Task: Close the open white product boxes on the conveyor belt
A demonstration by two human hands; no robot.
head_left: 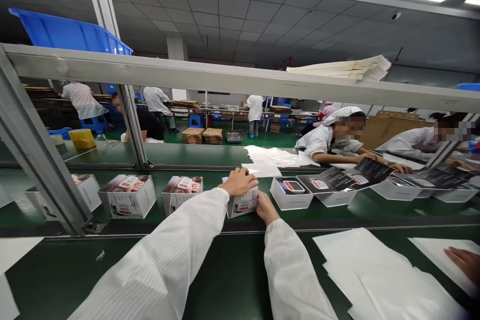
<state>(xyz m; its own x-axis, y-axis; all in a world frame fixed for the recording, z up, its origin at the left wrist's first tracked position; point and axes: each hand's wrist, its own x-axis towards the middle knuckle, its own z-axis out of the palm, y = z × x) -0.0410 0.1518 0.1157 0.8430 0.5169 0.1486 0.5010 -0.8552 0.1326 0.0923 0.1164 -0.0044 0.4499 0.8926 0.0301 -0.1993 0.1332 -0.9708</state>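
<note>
Just ahead of me a printed white carton (242, 204) stands on the green conveyor belt, between my hands. My left hand (237, 181) is over its top with the fingers bent down onto it. Gripping the carton's right side is my right hand (266, 208), its fingertips partly hidden behind the box. To the left stand closed cartons (127, 200) of the same kind, a picture of hands on their lids. An open carton (291, 199) with a device in it sits right of my hands, and more cartons with raised dark lids (371, 172) follow.
White sheets (386, 275) lie on the near bench at right, beside another person's hand (465, 260). Metal uprights (41, 140) and a crossbar (225, 76) frame the line. Across the belt, a co-worker (333, 135) leans over it. A blue bin (71, 32) rests above left.
</note>
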